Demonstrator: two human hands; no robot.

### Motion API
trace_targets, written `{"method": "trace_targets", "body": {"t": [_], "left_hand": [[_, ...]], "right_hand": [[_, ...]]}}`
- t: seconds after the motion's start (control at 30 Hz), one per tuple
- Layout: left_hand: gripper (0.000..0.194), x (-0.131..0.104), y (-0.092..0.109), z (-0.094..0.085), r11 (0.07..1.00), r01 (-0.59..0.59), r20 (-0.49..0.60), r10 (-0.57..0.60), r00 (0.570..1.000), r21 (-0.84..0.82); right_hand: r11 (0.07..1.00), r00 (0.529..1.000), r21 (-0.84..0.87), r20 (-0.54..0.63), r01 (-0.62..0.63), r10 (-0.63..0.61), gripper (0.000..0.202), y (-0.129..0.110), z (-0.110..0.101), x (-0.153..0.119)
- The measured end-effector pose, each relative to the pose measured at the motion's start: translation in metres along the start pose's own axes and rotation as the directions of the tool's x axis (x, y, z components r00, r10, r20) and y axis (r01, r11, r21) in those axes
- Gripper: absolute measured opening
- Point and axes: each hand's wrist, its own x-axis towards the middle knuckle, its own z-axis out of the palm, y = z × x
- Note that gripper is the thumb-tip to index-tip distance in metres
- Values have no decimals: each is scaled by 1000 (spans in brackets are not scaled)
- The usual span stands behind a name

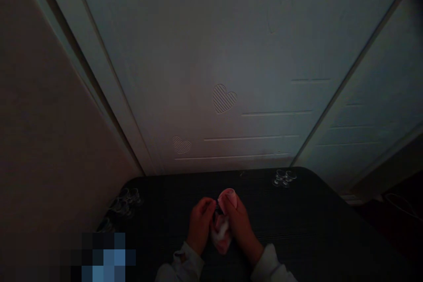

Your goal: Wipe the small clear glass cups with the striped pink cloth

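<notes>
Your right fingers (231, 209), curled: small glass (230, 192) with pink cloth (222, 241), inside or around unclear. Your left fingers (205, 206), pinched: its base end. Either side, apart: stemmed glasses (281, 177).

super dim shot, faint cool light over the middle of the white panel (198, 53), left wall (49, 141) murky brown, dark surface (158, 246) nearly black, corners pretty much swallowed up, blocky pixelation bottom left

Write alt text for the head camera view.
A person's left hand and right hand meet at a pink cloth, possibly around a small glass, above a dark table. Clear glasses stand at its left, another cluster towards its far right; behind is a pale panel with hearts.
</notes>
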Motion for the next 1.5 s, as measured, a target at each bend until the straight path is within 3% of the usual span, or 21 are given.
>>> {"method": "trace_targets", "body": {"t": [0.3,0.63,1.5], "left_hand": [[27,-1,6,1,1000,10,-13,-10,1000,-11],[27,1,-1,1,1000,-8,-4,8,1000,-21],[22,1,-2,1,999,-6,-48,4,999,-37]], "right_hand": [[1000,1000,-23,-18,-9,8,18,-2,0,1],[999,997,-53,-74,-11,7,20,-1,1,1],[987,1000,-158,13,0,2,22,-2,-2,1]]}}
